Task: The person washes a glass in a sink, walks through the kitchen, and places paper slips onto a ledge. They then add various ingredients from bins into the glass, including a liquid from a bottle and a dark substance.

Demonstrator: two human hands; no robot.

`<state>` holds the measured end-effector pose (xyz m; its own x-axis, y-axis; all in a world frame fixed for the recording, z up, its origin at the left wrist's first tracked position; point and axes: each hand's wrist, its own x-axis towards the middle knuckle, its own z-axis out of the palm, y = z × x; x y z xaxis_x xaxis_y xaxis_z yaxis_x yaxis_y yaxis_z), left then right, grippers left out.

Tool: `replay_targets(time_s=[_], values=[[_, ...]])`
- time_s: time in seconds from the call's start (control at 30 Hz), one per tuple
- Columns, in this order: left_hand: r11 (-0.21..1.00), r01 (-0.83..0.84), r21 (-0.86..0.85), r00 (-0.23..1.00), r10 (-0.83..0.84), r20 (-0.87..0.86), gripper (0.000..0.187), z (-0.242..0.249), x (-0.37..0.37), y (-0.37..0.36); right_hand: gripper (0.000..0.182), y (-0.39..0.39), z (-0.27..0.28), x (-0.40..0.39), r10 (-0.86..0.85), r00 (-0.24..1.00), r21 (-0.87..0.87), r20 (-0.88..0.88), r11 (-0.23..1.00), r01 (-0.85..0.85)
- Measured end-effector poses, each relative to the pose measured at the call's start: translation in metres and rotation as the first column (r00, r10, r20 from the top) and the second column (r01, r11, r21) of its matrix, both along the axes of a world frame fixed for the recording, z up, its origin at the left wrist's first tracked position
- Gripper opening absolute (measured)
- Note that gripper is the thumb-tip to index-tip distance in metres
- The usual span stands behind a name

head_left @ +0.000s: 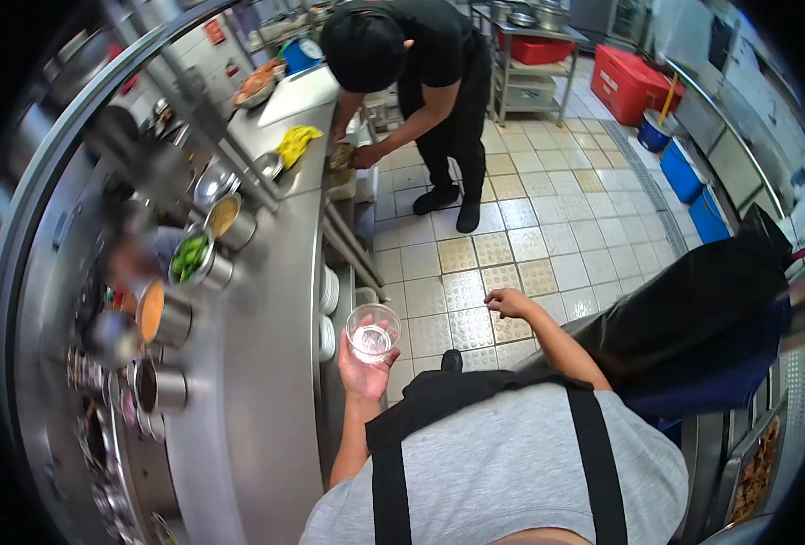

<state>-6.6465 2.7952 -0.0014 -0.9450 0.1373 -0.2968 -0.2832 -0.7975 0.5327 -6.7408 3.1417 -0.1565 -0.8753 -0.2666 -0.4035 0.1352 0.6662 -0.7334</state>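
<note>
My left hand (363,379) holds a clear plastic cup (374,333) by its lower part, beside the edge of the steel counter (266,363). Fingers show through the see-through wall, and the cup looks to have nothing in it. Out over the tiled floor, my right hand (508,302) hangs with loosely bent fingers and nothing in them. Stacked white plates (329,291) sit on a shelf under the counter, close to my left hand.
Along the counter stand metal pots with green vegetables (189,259), orange sauce (152,311) and other food. A co-worker (411,82) in black bends over an open drawer or low container ahead. A yellow cloth (298,143) lies near a white cutting board (301,95). Black material (684,309) hangs at right.
</note>
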Motion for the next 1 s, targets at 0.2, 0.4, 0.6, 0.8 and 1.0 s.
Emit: replay_targets(time_s=[0.2,0.4,0.6,0.8,1.0], values=[[0.949,0.312,0.04,0.945,-0.305,-0.115,0.06,0.02,-0.166,0.072,0.026,0.105,-0.049,-0.025,-0.418,0.888,0.14,0.19,0.907,0.397],[0.796,0.595,0.112,0.804,-0.587,-0.098,0.064,0.012,-0.288,0.203,0.023,0.228,-0.143,-0.015,-0.528,0.838,0.258,0.135,0.836,0.485],[0.709,0.69,0.147,0.723,-0.684,-0.096,0.055,0.013,-0.38,0.348,0.016,0.316,-0.097,-0.081,-0.716,0.537,0.205,0.446,0.666,0.717],[0.73,0.661,0.173,0.748,-0.659,-0.078,0.055,0.02,-0.469,0.452,0.026,0.437,-0.07,-0.229,-0.536,0.831,0.302,0.147,0.825,0.479],[0.8,0.586,0.13,0.806,-0.592,0.011,0.058,0.005,-0.557,0.518,0.027,0.487,0.017,-0.414,-0.361,0.919,0.04,-0.16,0.928,0.371]])
